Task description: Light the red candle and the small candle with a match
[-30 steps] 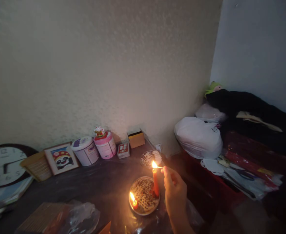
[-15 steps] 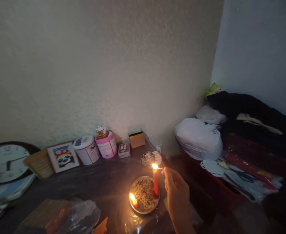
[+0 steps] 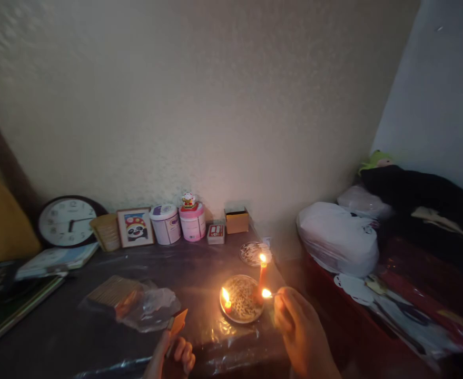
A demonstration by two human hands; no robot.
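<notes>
Between the thumb and fingers of my right hand (image 3: 300,329) is a burning match (image 3: 269,295), its flame just right of the plate's rim. A tall red candle (image 3: 263,276) stands lit on the right side of the patterned round plate (image 3: 239,321). On the plate's left side burns a short candle stub (image 3: 228,306). At the bottom edge, my left hand (image 3: 179,358) is closed around a small orange matchbox (image 3: 178,322), partly hidden by the fingers. A clear plastic bag (image 3: 156,305) with orange and brown contents lies just beyond it.
Along the wall stand a clock (image 3: 70,221), a framed panda picture (image 3: 135,229), two tins, a card box (image 3: 216,234) and a brown box (image 3: 236,222). A second patterned plate (image 3: 250,253) sits behind the candles. Right of the table are a white bag (image 3: 337,237) and dark cloth.
My right hand has drawn the match down and away from the tall candle's wick, which stays lit. My left hand has come into view with the matchbox. The view has shifted left.
</notes>
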